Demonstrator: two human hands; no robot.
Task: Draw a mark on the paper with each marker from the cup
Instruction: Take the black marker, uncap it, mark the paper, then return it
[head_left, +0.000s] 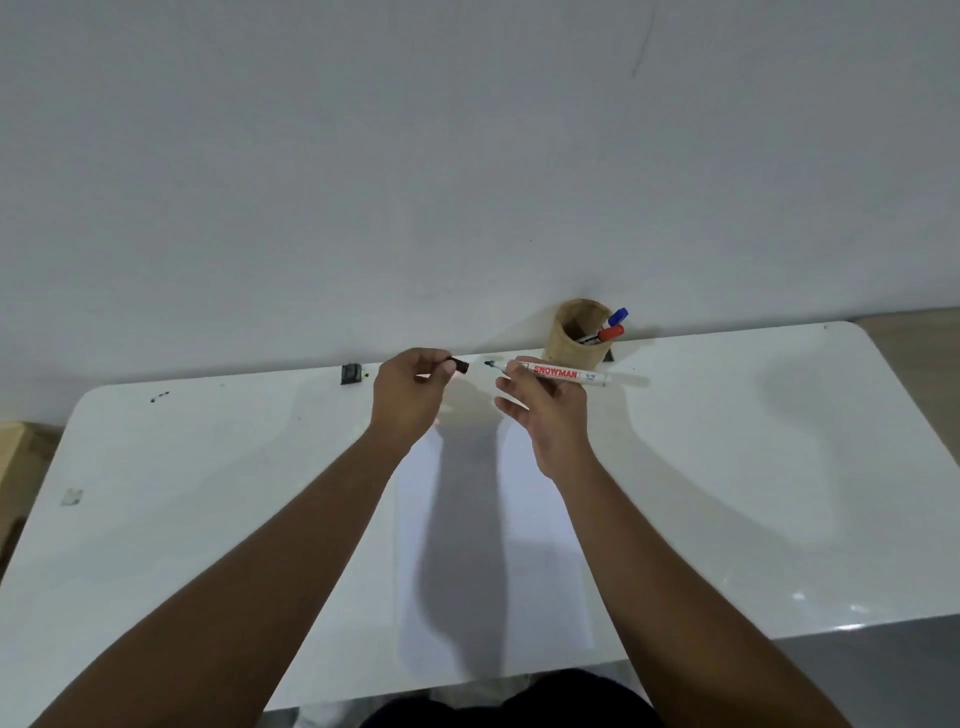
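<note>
A white sheet of paper lies in the middle of the white table, partly shaded by my arms. Above its far end, my right hand holds a white marker level, its bare dark tip pointing left. My left hand pinches the marker's black cap, a short gap away from the tip. At the table's far edge stands a brown cup, tilted toward me, holding a blue-capped marker, a red-capped marker and a third, dark one.
A white wall rises right behind the table. A small black clip sits at the far edge left of my hands, with a few dark spots further left. The table's rounded corners end at left and right.
</note>
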